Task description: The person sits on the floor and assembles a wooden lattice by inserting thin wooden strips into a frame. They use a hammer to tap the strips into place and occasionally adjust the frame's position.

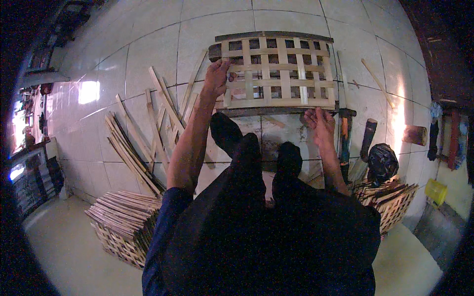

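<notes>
A woven panel point(281, 74) of flat pale strips, which look like bamboo, lies on the floor beyond my feet. Its open lattice rests over a dark wooden frame, with one dark bar point(276, 34) along the far edge and another point(276, 111) along the near edge. At the panel's left edge my left hand point(217, 77) is closed, its fingers curled on the strip ends. My right hand point(322, 127) is at the near right corner, fingertips bent against the edge strip. What lies under its fingers is partly hidden.
Loose strips point(131, 148) fan out on the left. Stacks of woven panels stand at the lower left point(121, 222) and lower right point(397, 202). Right of the panel lie a dark-handled tool point(344, 143), a dark stick point(368, 139), a black plastic bag point(382, 161) and a wooden block point(414, 134).
</notes>
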A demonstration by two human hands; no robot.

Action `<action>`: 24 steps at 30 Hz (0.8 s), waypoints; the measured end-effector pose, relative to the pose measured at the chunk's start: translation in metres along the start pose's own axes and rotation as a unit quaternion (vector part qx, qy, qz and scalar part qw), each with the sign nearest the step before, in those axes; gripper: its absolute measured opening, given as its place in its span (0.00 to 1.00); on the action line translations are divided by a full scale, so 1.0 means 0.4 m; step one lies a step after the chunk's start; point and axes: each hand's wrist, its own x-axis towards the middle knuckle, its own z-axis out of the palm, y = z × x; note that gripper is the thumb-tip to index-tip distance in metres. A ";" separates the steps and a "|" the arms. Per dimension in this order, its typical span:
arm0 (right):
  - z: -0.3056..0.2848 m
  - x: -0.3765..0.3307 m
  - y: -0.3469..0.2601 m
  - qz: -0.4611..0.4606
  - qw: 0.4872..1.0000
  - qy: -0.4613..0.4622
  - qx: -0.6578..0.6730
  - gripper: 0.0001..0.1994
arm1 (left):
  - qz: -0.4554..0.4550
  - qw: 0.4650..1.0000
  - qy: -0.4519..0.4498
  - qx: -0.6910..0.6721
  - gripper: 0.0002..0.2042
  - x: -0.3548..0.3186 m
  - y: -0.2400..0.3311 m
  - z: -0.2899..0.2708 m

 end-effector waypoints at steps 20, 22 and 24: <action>-0.106 0.049 -0.128 -0.252 0.807 0.114 -0.522 0.13 | -0.190 0.965 0.021 -0.182 0.13 0.027 0.008 -0.058; -0.098 0.071 -0.158 -0.288 0.762 0.073 -0.575 0.14 | -0.196 0.964 0.024 -0.180 0.13 0.040 0.012 -0.078; -0.106 0.087 -0.161 -0.265 0.768 0.059 -0.580 0.15 | -0.206 0.962 0.013 -0.178 0.13 0.059 -0.003 -0.090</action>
